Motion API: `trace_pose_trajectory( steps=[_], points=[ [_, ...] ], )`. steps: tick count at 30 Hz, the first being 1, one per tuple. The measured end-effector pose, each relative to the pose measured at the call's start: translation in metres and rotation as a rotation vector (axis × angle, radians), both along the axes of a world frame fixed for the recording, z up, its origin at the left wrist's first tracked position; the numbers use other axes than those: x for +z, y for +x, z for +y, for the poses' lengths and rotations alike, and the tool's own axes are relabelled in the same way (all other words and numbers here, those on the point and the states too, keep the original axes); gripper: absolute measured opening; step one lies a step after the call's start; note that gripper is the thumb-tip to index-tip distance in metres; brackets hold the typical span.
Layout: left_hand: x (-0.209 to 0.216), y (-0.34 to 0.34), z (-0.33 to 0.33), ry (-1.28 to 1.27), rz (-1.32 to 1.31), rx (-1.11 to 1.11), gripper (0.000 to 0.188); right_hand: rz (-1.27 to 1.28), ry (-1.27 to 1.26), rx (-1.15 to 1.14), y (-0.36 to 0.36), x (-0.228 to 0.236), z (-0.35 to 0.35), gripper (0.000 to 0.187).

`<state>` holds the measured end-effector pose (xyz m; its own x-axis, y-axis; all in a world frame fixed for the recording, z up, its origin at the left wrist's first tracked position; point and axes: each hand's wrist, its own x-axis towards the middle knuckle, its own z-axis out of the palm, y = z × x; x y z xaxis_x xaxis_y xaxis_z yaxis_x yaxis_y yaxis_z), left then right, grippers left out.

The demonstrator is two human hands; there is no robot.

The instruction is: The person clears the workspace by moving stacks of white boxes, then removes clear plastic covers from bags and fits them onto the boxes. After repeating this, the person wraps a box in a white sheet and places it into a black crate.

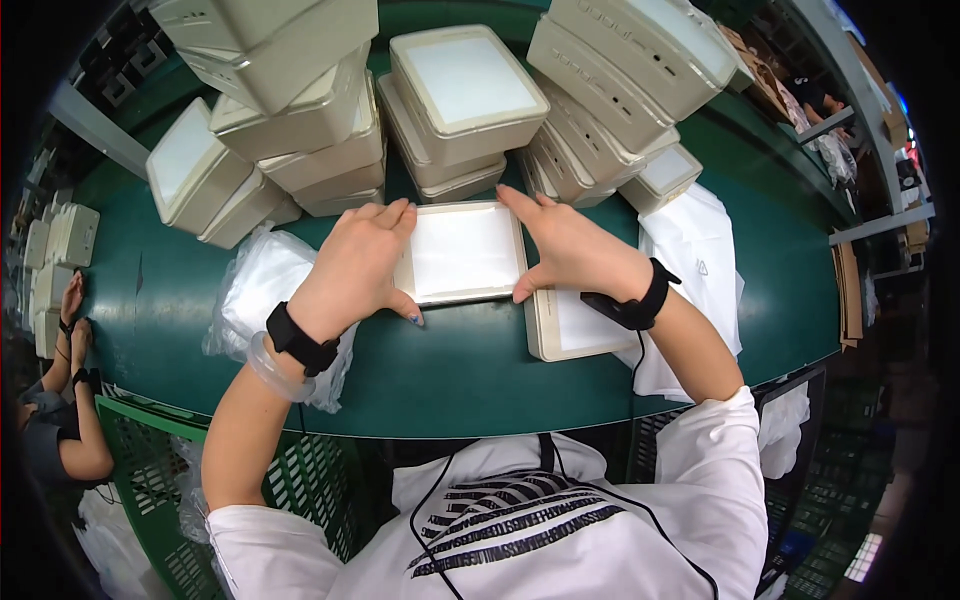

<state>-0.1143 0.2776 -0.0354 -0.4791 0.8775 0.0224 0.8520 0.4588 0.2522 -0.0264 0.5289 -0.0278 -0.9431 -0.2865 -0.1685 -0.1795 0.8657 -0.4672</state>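
Note:
A beige plastic case with a white top panel [466, 252] lies flat in front of me on the green table. My left hand [358, 262] grips its left side, with the thumb at the near corner and the fingers along the far left edge. On the opposite side, my right hand [582, 248] holds the right edge between thumb and fingers. Another beige case [572, 328] sits under my right wrist, partly hidden by it. Clear plastic bags [262, 283] are heaped beside my left forearm, and white bags [702, 245] lie beyond my right wrist.
Stacks of similar beige cases [465, 90] stand along the far side of the green table [450, 375]. Tall piles rise at the left [290, 80] and right [625, 60]. Green crates [150, 470] stand below the near edge. A co-worker's arms [85, 420] show at far left.

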Motion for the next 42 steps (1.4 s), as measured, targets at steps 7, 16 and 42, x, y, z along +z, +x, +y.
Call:
trace_pose_trajectory(
  steps=[7, 16, 42],
  points=[
    [-0.011, 0.007, 0.004, -0.002, 0.172, 0.014, 0.118, 0.081, -0.107, 0.084, -0.007, -0.021, 0.005, 0.103],
    [0.071, 0.058, -0.03, 0.188, -0.099, -0.051, 0.092, 0.401, -0.167, 0.196, 0.067, 0.046, -0.019, 0.091],
    [0.064, 0.114, -0.264, 0.472, -0.271, 0.865, 0.028, 0.701, -0.09, -0.173, 0.027, 0.046, -0.145, 0.028]
  ],
)
